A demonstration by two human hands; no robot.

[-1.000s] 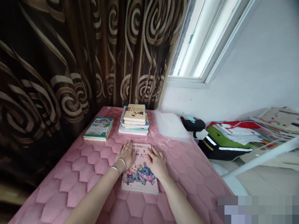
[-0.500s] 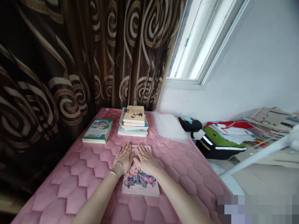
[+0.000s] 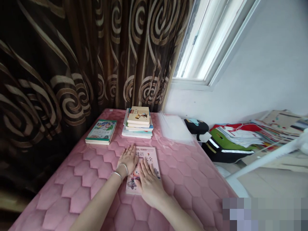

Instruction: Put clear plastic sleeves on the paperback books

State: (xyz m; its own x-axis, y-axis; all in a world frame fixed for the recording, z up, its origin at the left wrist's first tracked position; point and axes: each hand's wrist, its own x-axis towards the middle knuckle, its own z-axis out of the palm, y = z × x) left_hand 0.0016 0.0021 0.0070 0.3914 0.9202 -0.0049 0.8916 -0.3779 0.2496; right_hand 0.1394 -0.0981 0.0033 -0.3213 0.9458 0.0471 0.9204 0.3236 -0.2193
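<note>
A book (image 3: 154, 154) with a pale pink illustrated cover lies closed on the pink quilted mattress (image 3: 91, 189), right in front of me. My left hand (image 3: 129, 160) rests palm down over its left edge, fingers stretched out; two silver bangles (image 3: 120, 173) circle that wrist. Lower on the cover lies my right hand (image 3: 149, 179), flat with its fingers apart, hiding much of the picture. Neither hand grips anything.
A stack of books (image 3: 137, 123) stands at the far end of the mattress. Green-covered books (image 3: 102, 131) lie to the left. Clear plastic sheets (image 3: 175, 128) lie right of the stack. Beyond the right edge are a black-and-green bag (image 3: 226, 147), papers and a white pole (image 3: 264, 163).
My right hand has slid down the cover toward me, uncovering the title. The left hand stays near the book's upper left edge. The view has shifted slightly.
</note>
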